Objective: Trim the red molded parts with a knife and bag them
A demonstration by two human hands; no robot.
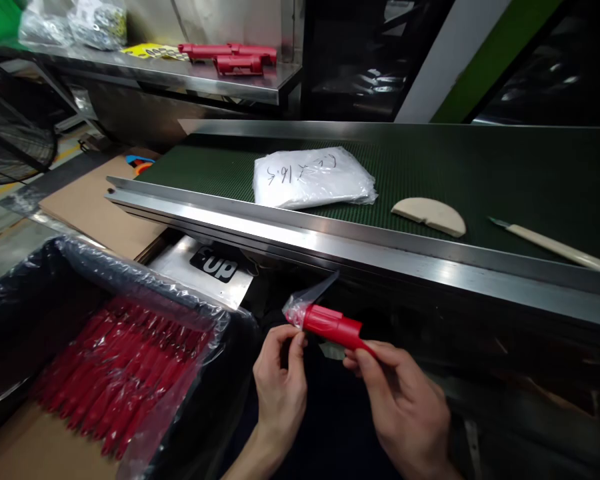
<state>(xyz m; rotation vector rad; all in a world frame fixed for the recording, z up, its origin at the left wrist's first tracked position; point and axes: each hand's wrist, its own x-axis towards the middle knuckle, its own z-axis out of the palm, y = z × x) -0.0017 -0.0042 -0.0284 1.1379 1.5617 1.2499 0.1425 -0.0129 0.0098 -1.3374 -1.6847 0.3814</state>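
Note:
My right hand (405,407) grips the lower right end of a red plastic part (333,325), which has a tube-like body, between thumb and fingers. A clear plastic bag (316,292) covers the part's upper left end, and its loose flap sticks up to the right. At that end my left hand (283,383) is closed in a pinch on the bag's edge, thumb against forefinger. Both hands are in front of the conveyor's metal edge. On the belt lies a stack of clear plastic bags (313,177) with handwriting on top.
At left, a dark lined crate (200,300) holds rows of red parts (125,367) under clear film. A pale half-round piece (430,215) and a white-handled tool (555,243) lie on the green belt (505,173). More red parts (235,57) sit on a metal table (180,75) behind.

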